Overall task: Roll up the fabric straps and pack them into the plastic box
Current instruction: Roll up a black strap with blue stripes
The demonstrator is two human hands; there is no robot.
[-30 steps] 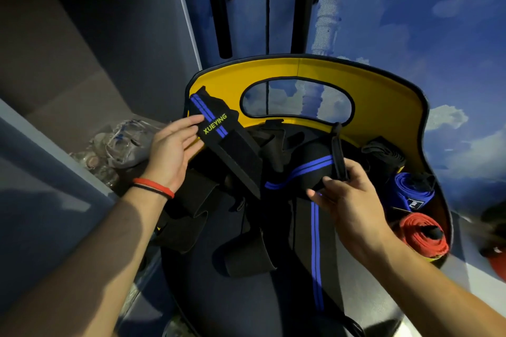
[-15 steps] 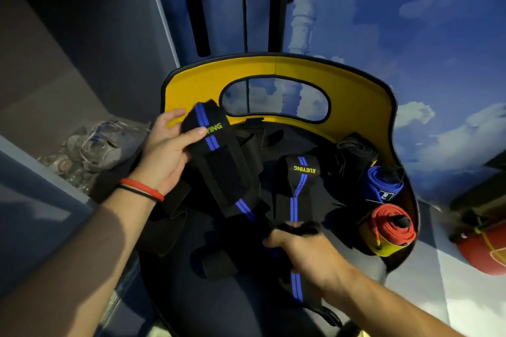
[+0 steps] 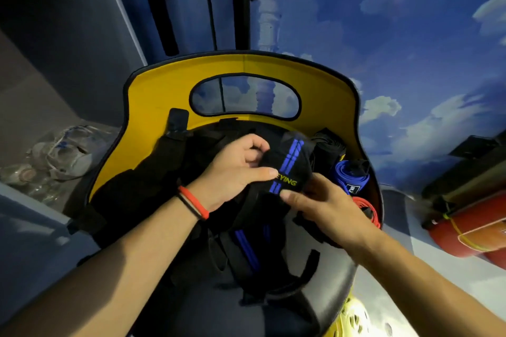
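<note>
A black strap with blue stripes and yellow lettering (image 3: 287, 165) is bunched between both hands above a yellow chair's seat. My left hand (image 3: 235, 169) grips its upper part, thumb pressed on the lettering. My right hand (image 3: 323, 208) pinches its lower edge. More black straps (image 3: 246, 252) trail loose over the dark seat below. Along the seat's right side lie a black roll (image 3: 327, 149), a blue roll (image 3: 349, 176) and a red roll (image 3: 365, 209), the last partly hidden by my right hand. No plastic box is clearly in view.
The yellow chair back (image 3: 243, 68) with its oval cut-out stands behind the straps. A grey shelf at left holds crumpled clear plastic (image 3: 60, 156). A red cylinder (image 3: 471, 230) lies at right against the sky-painted wall.
My hands came together at the seat's middle. The left carried its striped strap rightward and the right rose from the lower strap to meet it. The camera tilted slightly.
</note>
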